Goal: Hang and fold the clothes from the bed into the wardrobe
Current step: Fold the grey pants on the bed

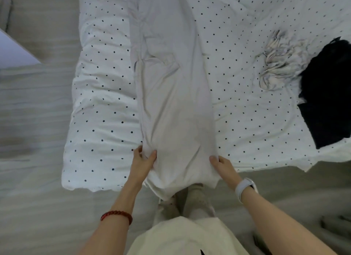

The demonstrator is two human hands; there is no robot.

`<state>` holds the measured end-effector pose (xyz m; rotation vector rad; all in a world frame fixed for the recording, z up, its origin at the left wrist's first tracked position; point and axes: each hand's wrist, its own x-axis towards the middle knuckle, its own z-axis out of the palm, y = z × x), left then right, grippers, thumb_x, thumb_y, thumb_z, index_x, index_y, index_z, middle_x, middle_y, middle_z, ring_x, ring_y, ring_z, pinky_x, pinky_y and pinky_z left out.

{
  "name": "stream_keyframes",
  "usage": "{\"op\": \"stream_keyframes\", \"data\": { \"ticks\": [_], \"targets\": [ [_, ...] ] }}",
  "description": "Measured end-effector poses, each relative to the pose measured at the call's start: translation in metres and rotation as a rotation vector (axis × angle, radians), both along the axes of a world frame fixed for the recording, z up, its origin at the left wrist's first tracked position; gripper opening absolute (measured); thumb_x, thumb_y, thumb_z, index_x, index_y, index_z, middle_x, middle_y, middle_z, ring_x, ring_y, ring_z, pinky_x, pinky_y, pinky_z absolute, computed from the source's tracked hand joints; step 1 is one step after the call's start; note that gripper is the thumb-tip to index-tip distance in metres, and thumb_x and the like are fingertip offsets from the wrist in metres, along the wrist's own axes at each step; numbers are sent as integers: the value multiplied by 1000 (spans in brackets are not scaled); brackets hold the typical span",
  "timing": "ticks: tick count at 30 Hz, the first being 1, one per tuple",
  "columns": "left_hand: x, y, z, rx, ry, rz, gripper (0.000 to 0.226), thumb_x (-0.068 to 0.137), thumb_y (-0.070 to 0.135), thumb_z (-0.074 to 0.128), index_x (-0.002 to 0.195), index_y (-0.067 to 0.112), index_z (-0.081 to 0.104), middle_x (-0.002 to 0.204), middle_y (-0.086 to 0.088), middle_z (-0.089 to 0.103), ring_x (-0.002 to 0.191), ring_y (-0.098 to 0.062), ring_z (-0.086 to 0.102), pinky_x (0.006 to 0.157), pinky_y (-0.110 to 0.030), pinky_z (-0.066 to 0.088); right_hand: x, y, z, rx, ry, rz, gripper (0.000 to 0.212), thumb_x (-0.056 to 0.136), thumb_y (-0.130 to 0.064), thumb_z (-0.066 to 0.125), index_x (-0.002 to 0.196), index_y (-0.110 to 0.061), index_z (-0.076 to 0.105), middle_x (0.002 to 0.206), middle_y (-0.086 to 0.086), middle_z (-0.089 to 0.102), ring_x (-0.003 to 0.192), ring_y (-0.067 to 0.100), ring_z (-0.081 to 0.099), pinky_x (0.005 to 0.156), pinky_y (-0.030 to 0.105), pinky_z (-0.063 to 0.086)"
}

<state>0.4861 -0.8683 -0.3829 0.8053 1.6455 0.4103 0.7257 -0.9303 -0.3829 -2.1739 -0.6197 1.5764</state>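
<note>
Two hands: both clamped on the near end of one white garment, which lies on the dotted bed cover and hangs a little over its near edge.
Left hand: thumb and fingers pinch the garment's left corner; a red bead bracelet sits on that wrist.
Right hand: fingers closed on the right corner; a pale watch on that wrist.
Long axis: the garment runs straight away from the person, from the near edge of the bed cover toward its far side (folded narrow, or so it looks).
Nearer hand: neither, both sit level at the garment's near end, one on each side.
Likely next: carrying the near end forward along that axis to halve the length.
Other clothes, counted: one crumpled pale piece and one black piece, both right of the white garment, well apart from the hands.
Wardrobe: not in view.
</note>
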Motion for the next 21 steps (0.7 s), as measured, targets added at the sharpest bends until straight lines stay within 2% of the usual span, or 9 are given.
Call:
{"op": "stream_keyframes", "data": {
  "ticks": [2, 3, 6, 8, 10, 12, 16, 18, 21],
  "targets": [
    [-1, -2, -4, -73, -92, 40, 94, 63, 56, 75, 135, 6, 42, 131, -7, 52, 116, -24, 53, 98, -36, 44, -1, -7, 0, 21, -7, -17, 42, 99, -29, 39, 112, 7, 55, 112, 25, 60, 103, 37, 58, 90, 45, 49],
    [-1, -3, -5, -98, -145, 57, 101, 53, 61, 77, 131, 4, 47, 127, -7, 56, 114, -25, 54, 96, -36, 45, -1, -11, 1, 41, 2, -17, 38, 100, -30, 37, 111, 1, 55, 110, 19, 61, 100, 33, 59, 84, 38, 51],
    [1, -13, -6, -120, -256, 77, 96, 56, 59, 74, 133, 7, 47, 128, -3, 57, 118, -23, 52, 100, -36, 41, -3, -23, 4, 72, 67, -1, 23, 99, -31, 41, 112, -14, 51, 99, -3, 60, 87, 11, 58, 63, 12, 48],
    [0, -24, -5, -101, -287, 50, 89, 62, 58, 71, 133, 10, 48, 128, -1, 58, 117, -19, 53, 97, -32, 41, -4, -35, 4, 20, 115, 35, 22, 96, -29, 48, 110, -12, 53, 95, -4, 60, 83, 8, 58, 65, 14, 50],
    [-2, -36, 0, -61, -284, 7, 79, 67, 58, 69, 129, 12, 52, 122, 1, 62, 112, -16, 57, 93, -28, 43, -3, -49, 3, -31, 105, 62, 26, 94, -26, 53, 111, -7, 56, 102, 4, 63, 89, 18, 60, 78, 27, 51],
    [-5, -48, 5, -50, -268, -31, 59, 74, 48, 66, 122, 16, 55, 112, 5, 66, 103, -11, 61, 91, -29, 46, -1, -60, 6, -26, 107, 67, 27, 94, -23, 52, 115, -6, 56, 112, 10, 62, 97, 23, 59, 85, 33, 48],
    [-7, -82, 9, -15, -107, -104, 17, 94, 29, 52, 106, 18, 57, 94, 11, 61, 91, -11, 59, 82, -28, 43, 3, -80, 18, 76, 86, 63, 24, 96, -22, 47, 116, -10, 51, 109, 7, 59, 99, 23, 58, 86, 34, 48],
    [-11, -101, 6, -9, -22, -57, 20, 99, 26, 41, 89, 17, 55, 86, 4, 57, 83, -15, 54, 73, -29, 42, 5, -90, 20, 106, -20, 69, 26, 97, -20, 46, 117, -4, 48, 105, 6, 55, 99, 24, 56, 81, 32, 44],
    [-12, -125, 4, -9, 31, 52, 31, 100, 21, 31, 73, 14, 43, 74, -8, 43, 63, -15, 40, 57, -29, 30, 4, -105, 22, 122, -151, 64, 24, 98, -19, 42, 110, 1, 48, 101, 11, 52, 98, 28, 53, 75, 29, 38]
  ]
}}
